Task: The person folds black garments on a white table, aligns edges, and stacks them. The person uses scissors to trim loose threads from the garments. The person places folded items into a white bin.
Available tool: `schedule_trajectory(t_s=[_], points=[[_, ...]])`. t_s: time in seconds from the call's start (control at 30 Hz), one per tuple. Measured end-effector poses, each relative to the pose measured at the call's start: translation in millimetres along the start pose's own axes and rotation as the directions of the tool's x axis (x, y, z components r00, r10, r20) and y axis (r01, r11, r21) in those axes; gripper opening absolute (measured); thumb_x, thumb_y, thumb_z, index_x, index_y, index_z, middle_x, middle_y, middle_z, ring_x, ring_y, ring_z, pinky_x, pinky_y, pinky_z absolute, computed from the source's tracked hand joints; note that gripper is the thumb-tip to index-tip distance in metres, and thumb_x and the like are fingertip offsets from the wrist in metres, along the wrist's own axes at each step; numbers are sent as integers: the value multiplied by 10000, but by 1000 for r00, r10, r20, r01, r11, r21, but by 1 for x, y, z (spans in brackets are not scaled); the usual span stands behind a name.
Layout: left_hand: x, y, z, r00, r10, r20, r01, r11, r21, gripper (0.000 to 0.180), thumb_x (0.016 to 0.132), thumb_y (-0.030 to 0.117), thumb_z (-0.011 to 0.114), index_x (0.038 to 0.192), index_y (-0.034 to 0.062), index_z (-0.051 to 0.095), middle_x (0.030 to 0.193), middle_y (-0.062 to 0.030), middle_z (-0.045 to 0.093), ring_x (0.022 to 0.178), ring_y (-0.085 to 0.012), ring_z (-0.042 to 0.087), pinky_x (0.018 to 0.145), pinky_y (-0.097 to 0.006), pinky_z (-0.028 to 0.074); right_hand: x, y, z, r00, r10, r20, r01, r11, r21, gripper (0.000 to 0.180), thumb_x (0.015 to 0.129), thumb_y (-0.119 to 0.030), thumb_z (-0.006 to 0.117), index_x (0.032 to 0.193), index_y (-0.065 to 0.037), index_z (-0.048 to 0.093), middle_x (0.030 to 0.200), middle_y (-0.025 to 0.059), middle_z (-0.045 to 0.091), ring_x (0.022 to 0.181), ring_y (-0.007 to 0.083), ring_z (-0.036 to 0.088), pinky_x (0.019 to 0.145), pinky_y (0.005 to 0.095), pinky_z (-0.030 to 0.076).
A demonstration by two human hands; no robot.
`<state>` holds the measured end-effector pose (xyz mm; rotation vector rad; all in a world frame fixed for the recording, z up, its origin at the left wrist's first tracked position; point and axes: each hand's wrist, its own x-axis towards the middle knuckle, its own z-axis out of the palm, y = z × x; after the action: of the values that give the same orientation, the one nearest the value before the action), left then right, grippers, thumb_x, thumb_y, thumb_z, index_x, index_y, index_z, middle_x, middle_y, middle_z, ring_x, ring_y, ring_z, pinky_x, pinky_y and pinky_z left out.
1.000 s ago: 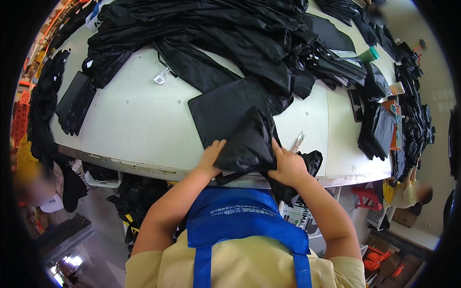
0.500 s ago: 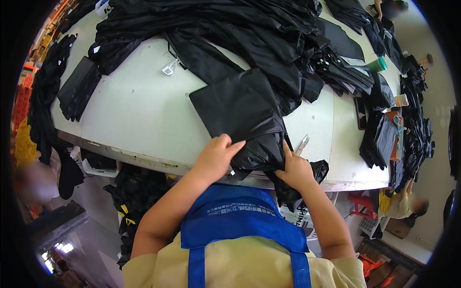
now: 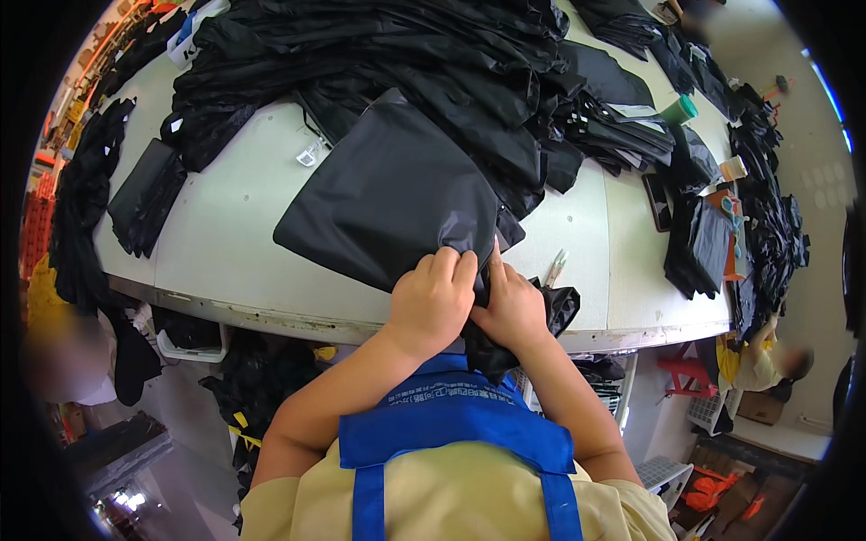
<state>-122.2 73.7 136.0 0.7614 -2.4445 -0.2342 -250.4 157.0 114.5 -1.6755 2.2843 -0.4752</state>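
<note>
Left hand: the left hand (image 3: 435, 302) is curled over the near right part of the black cloth (image 3: 388, 189); cloth is gathered under the fingertips, so a narrow, closed grip is indicated, probably to keep the layers together.
Right hand: the right hand (image 3: 511, 307) is set just beside it, index finger stretched along the cloth's right edge, presumably to hold that edge in line; whether anything is pinched beneath could not be determined.
Black cloth: it is spread at a slant near the table's front edge, its far corner lapped over the heap; support by the tabletop seems to leave both hands free for the edge.
Loose bunch: a crumpled black bunch (image 3: 561, 309) is found beside the right hand, partly hidden by it.
Cutter: a small cutter (image 3: 557, 268) is laid beyond the bunch, likely for easy reach.
Tag: a white tag (image 3: 309, 153) is left beside the cloth's left edge.
Heap: a large black heap (image 3: 379, 45) is kept across the far side of the table (image 3: 225, 225), seemingly so that the front is left for handling.
Right end: a phone (image 3: 658, 203) and a folded stack (image 3: 699, 243) are placed well apart from the hands.
</note>
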Motion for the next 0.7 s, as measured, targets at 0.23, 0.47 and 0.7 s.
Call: schedule_trajectory(t_s=[0.23,0.47,0.7], points=[[-6,11,-1,967,250,-39,-246,889,-387,232,718,42,613,950,47,616,843,-79,545,749,-236,563,647,-339,475,4,11,24,989,133,-67,-101,931,349,234,728,-243,638,842,-38,629,852,233,654,819,399,627,672,417,507],[-54,-84,12,986,-82,143,157,736,-659,915,693,27,683,1480,58,218,1514,-189,263,1378,-321,314,1133,-388,258,25,10,-19,947,266,182,-232,172,957,375,735,-23,632,1103,46,604,1002,85,668,898,189,625,795,312,496],[-44,-62,23,940,-321,-117,128,648,-751,620,804,-33,613,1392,68,446,1224,-193,606,1067,-278,635,902,-310,492,35,-7,-20,926,362,103,-194,226,954,448,716,-35,653,1144,62,562,1009,104,655,897,179,614,798,300,483]])
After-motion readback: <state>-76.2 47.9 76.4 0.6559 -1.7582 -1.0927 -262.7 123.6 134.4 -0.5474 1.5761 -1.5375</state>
